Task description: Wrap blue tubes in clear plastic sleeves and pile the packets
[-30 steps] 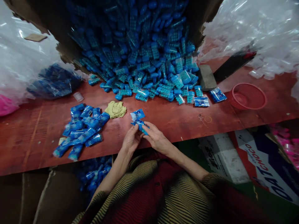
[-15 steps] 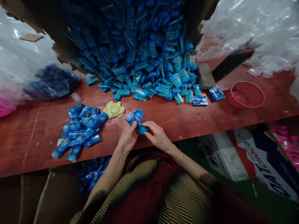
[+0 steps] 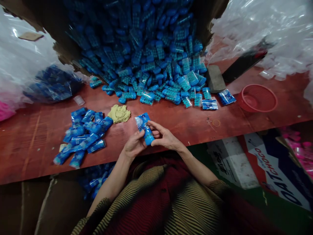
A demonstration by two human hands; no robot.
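Note:
Between my two hands is a small clear candy container with a blue cap and a printed blue sleeve (image 3: 146, 128) around it. The sleeve's flat end points away from me and the blue cap faces me. My left hand (image 3: 135, 142) grips its left side with the thumb on top. From the right, my right hand (image 3: 166, 135) pinches it between thumb and fingers. Left of my hands lies a pile of sleeved containers (image 3: 84, 137). Beyond them spreads a big heap of unsleeved blue-capped containers (image 3: 156, 71) with turquoise pellets inside.
A crumpled yellow cloth (image 3: 119, 113) lies on the red table (image 3: 234, 125). Flat blue sleeves (image 3: 209, 104), a grey block (image 3: 215, 79) and a red plastic basket (image 3: 259, 98) sit to the right. Clear plastic bags (image 3: 276, 29) flank the heap. Printed cartons (image 3: 271, 169) stand below the table edge.
The blue sleeve now lies straighter along the container, covering more of it. My right fingers have moved up along its right side, and both hands remain in nearly the same place.

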